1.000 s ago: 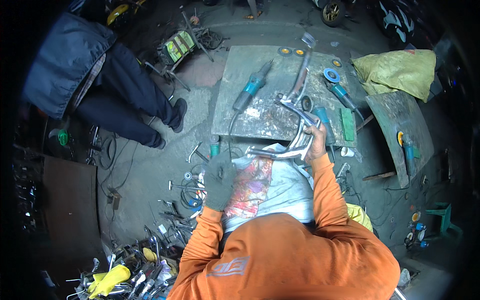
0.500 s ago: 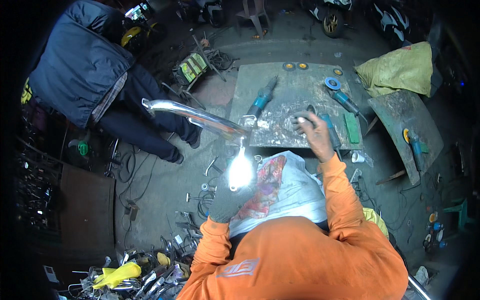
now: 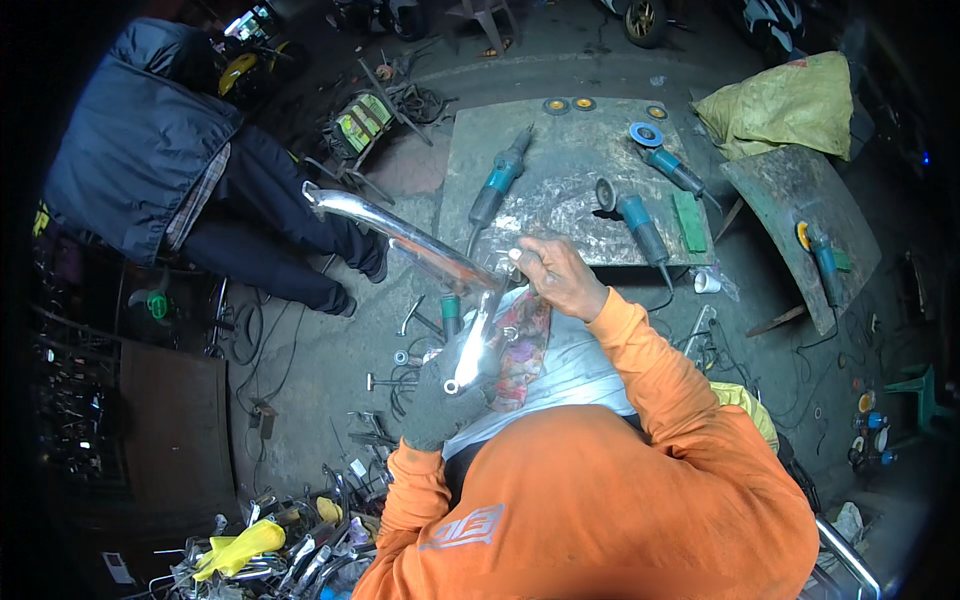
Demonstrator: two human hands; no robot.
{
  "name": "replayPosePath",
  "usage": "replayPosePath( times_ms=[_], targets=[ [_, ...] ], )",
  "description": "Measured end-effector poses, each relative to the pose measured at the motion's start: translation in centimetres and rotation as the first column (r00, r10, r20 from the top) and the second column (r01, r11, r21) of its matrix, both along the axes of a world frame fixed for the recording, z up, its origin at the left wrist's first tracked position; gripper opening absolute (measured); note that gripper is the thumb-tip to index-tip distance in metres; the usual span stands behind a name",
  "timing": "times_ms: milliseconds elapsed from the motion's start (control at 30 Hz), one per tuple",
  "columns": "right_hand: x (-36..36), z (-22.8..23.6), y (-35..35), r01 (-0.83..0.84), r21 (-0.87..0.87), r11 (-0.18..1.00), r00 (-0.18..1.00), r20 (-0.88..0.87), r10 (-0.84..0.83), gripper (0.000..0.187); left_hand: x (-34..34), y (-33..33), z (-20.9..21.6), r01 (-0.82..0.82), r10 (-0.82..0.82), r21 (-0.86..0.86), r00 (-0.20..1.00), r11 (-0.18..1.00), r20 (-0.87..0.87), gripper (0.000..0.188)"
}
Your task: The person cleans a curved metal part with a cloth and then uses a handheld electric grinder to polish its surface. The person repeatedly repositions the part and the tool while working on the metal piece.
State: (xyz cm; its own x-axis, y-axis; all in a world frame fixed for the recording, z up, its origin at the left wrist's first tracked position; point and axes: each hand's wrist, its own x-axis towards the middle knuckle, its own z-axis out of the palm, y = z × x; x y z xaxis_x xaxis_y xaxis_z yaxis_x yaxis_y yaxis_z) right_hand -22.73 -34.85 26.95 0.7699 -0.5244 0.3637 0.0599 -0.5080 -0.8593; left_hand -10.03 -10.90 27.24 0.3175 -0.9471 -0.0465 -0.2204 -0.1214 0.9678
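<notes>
A curved chrome metal tube with a flattened, eyeleted end bends toward my lap. My left hand, in a grey knit glove, is closed around its lower end, where light glares off the metal. My bare right hand is beside the bend of the tube, fingers curled in and pressed together. A small white spot shows at its fingertips; what they hold, if anything, I cannot make out. Under the tube, a patterned red cloth lies over a pale cloth on my lap.
Ahead, a low worn board bears a teal die grinder, two teal angle grinders and a green block. A person in dark clothes stands at left. Metal parts pile up at lower left. Cords lie about the floor.
My right hand has come from over the angle grinder on the board, leftward and nearer, to the bend of the tube. My left hand still grips the tube, which has shifted slightly.
</notes>
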Motion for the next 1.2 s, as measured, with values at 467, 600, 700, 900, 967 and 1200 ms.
replayPosePath(
  times_ms=[467,600,700,900,967,1200],
  targets=[
    [-0.9,-3.0,2.4,0.061,0.005,0.998,0.998,-0.019,-0.061,0.029,2.5,0.9,1.4,0.022,0.011,0.059,0.86,0.998,-0.51,0.073],
    [-1.1,-2.4,3.8,0.295,-0.009,0.956,0.932,0.222,-0.285,0.025,2.9,0.8,2.2,0.058,-0.035,0.032,0.868,0.998,-0.496,0.07],
    [-1.1,-1.5,4.8,0.282,-0.212,0.936,0.943,0.242,-0.23,0.027,2.5,0.4,2.7,0.105,-0.09,0.026,0.935,0.994,-0.344,0.066],
    [-0.6,-0.8,5.7,0.058,-0.194,0.979,0.95,0.312,0.005,0.027,2.9,0.2,4.8,0.16,-0.169,0.087,0.981,0.983,0.1,0.07],
    [-0.8,-0.9,6.2,0.026,-0.185,0.982,0.931,0.362,0.043,0.025,3.8,0.9,5.8,0.246,-0.233,0.192,0.969,0.95,-0.088,0.07],
    [-1.4,-1.3,6.1,-0.072,-0.151,0.986,0.957,0.267,0.111,0.024,3.8,1.9,5.5,0.202,-0.214,0.085,0.797,0.976,0.565,0.084]
  ],
)
